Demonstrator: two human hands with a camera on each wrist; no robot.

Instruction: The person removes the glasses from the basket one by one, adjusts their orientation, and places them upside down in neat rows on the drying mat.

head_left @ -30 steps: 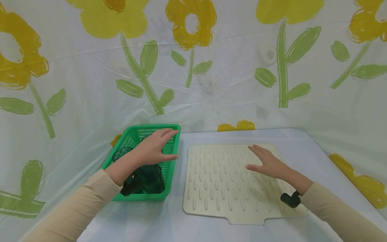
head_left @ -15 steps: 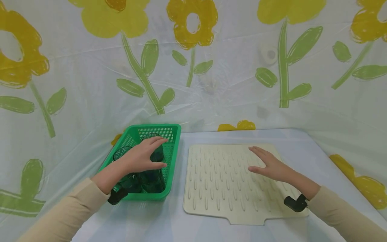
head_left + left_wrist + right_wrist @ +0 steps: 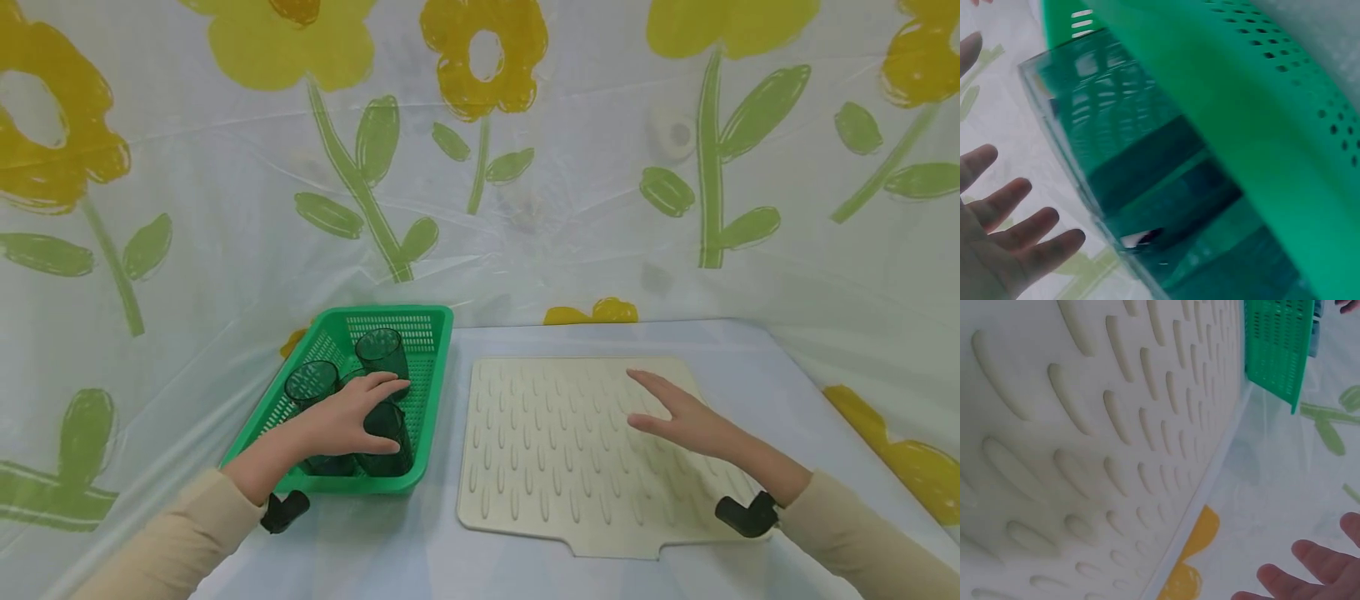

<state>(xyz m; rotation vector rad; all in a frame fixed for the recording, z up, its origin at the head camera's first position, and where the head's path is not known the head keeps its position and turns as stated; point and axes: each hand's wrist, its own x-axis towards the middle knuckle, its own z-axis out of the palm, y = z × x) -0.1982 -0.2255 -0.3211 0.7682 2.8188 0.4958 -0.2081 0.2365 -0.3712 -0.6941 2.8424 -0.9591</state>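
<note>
Over the green plastic basket [image 3: 431, 400] hovers my left hand [image 3: 341, 418], fingers spread and holding nothing. Several dark green drinking glasses stand inside: a back glass [image 3: 381, 348], a left glass [image 3: 311, 382] and a front glass [image 3: 392, 454], part of which the hand covers. In the left wrist view the fingers are apart from a glass [image 3: 1141, 150]. My right hand [image 3: 693, 425] is held above the cream ridged drying mat [image 3: 540, 450], fingers extended, with nothing in it.
Both lie on a white-covered table [image 3: 420, 550], the basket left of the mat. A flower-printed curtain [image 3: 570, 208] hangs behind and along the sides. Dark wrist cameras sit under both wrists.
My left hand has drawn back toward me and lower over the basket, uncovering the back glass. My right hand has shifted slightly right and toward me.
</note>
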